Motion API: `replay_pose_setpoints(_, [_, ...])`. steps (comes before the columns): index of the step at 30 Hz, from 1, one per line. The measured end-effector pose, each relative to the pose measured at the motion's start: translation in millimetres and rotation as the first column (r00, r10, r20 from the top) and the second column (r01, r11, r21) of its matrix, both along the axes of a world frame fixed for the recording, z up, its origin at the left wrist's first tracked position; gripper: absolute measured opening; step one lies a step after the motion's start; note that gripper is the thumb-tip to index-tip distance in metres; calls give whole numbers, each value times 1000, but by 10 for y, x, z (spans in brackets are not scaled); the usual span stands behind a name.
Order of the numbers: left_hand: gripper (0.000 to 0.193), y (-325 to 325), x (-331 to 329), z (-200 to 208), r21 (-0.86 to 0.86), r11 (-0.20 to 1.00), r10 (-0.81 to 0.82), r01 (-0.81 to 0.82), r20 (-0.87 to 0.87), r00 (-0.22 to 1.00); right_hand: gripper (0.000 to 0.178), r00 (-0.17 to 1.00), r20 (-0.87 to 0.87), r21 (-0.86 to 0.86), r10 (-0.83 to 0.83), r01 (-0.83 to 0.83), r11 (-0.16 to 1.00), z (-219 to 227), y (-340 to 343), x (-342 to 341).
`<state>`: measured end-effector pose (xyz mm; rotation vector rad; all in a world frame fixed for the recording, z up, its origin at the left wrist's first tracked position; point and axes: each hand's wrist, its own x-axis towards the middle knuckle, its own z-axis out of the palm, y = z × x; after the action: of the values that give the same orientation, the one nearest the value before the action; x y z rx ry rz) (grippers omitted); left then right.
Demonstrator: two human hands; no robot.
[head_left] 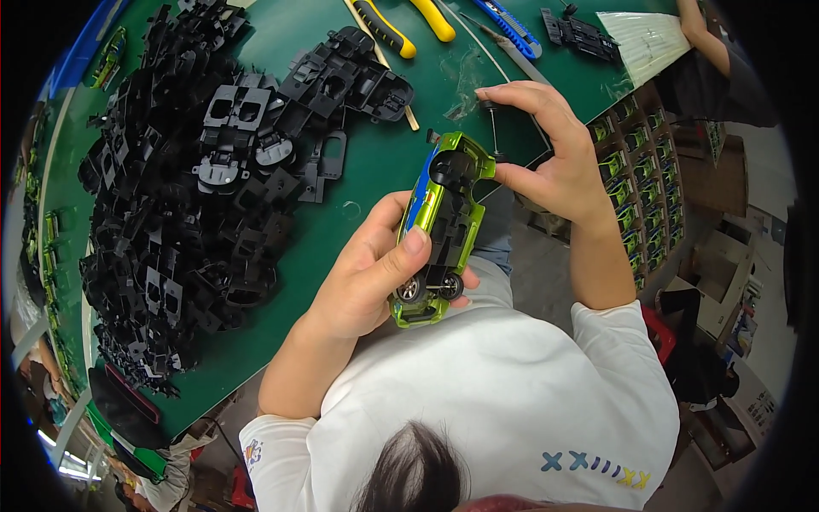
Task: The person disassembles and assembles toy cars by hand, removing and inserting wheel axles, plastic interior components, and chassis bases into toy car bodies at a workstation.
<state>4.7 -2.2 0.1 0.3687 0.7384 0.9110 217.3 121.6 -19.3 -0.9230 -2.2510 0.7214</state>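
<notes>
My left hand (358, 277) is closed around a green toy car (467, 235) with a blue stripe. The car is held with its open underside up, and one pair of wheels sits at the end near my body. My right hand (563, 162) pinches a wheel axle (494, 132), a thin metal rod with a small black wheel at each end, between thumb and fingers. That axle is just beside the car's far end, where the underside shows no wheels. Whether the axle's lower wheel touches the car, I cannot tell.
A large heap of black plastic chassis parts (162, 213) covers the left of the green table. Yellow-and-black pliers (384, 27), a wooden stick (381, 58) and a blue utility knife (509, 27) lie at the far side. Right, a divided box (648, 183) holds several green cars; another person's arm (710, 41) shows.
</notes>
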Motion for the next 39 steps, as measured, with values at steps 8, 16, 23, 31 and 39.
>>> replay_pose_setpoints(8, [58,16,-39,-49,7,1000,-29,29,138,990,60,999,36,20,-9,9,1000,0,2,24])
replay_pose_setpoints(16, [55,15,-56,-102,35,999,-22,16,189,982,55,998,-2,216,-64,63,974,85,164,-70])
replay_pose_setpoints(23, [52,0,-68,-210,34,999,-6,-5,316,949,55,919,188,293,-348,285,913,244,932,129])
replay_pose_setpoints(31, [53,-39,-71,-313,63,997,16,-41,364,931,60,910,261,361,-322,217,907,103,1411,49])
replay_pose_setpoints(39, [47,5,-58,-269,11,998,46,-56,430,902,31,923,212,57,-321,316,947,316,1665,594])
